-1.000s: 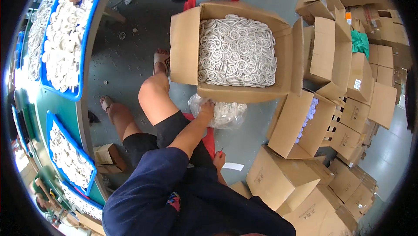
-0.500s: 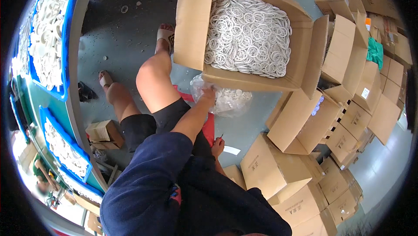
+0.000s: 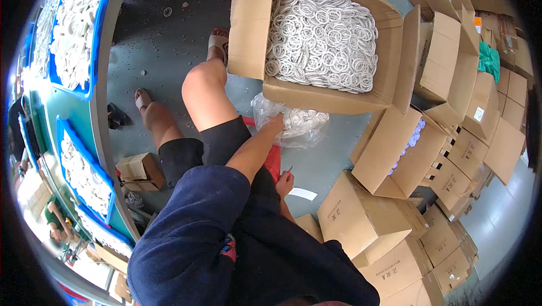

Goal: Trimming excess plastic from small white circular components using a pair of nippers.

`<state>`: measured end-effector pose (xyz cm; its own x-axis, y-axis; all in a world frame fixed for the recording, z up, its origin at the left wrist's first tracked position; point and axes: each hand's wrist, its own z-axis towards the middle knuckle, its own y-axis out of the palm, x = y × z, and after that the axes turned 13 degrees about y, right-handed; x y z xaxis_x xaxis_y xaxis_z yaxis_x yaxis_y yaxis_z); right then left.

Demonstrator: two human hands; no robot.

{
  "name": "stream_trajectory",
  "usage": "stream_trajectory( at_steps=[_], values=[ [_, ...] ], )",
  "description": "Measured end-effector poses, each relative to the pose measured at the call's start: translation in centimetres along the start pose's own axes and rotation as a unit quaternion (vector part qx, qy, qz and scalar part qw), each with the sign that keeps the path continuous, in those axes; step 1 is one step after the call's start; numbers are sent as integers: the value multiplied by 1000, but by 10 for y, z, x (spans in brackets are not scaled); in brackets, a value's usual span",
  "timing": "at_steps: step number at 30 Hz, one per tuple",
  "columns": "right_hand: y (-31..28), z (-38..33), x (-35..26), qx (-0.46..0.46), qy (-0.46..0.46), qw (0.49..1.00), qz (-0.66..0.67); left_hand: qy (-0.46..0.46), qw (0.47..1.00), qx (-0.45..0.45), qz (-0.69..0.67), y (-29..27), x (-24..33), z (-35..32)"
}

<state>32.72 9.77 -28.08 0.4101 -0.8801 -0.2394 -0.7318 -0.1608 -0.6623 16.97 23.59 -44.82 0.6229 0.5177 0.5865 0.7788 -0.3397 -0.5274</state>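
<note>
A: What sits far left?

B: Blue trays (image 3: pixel 84 88) heaped with white rings, lined along the curved edge of a green table (image 3: pixel 116 35), probably so they stay within reach of whoever sits there.

A: And the hands?

B: The left hand (image 3: pixel 275 124) reaches down past the knee to a clear plastic bag (image 3: pixel 293 128) of white rings on the floor, just near the big open carton (image 3: pixel 316 40). Its fingers are closed on the bag's gathered top, pinching the film. The bag lies against the carton's near wall, likely so rings pass easily between the two.

A: The right hand?

B: The right hand (image 3: pixel 285 183) hangs low beside the red stool edge, fingers curled around something thin; I cannot tell what.

A: Farther right?

B: Stacked cardboard boxes (image 3: pixel 451 136), some open, crowd the floor.
</note>
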Motion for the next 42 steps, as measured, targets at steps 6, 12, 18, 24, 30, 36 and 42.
stream_trajectory(
  at_steps=[6,12,18,24,30,36,42],
  values=[
    [9,-4,-9,10,-33,999,2,-22,1000,6,0,-28,-20,4],
    [-1,14,15,55,-29,998,-1,-38,972,-86,-214,-102,73,-13],
    [8,13,8,48,-69,996,-7,-52,960,-9,-275,-141,61,-38],
    [5,8,-3,24,-69,997,-32,43,939,-67,-335,-157,62,-54],
    [6,14,-5,40,-65,996,-36,93,819,5,-566,-206,97,-102],
    [7,33,7,-5,-158,983,-98,119,746,62,-652,-272,104,-174],
    [-6,65,6,31,-209,967,-140,163,748,34,-642,-283,79,-313]
  ],
)
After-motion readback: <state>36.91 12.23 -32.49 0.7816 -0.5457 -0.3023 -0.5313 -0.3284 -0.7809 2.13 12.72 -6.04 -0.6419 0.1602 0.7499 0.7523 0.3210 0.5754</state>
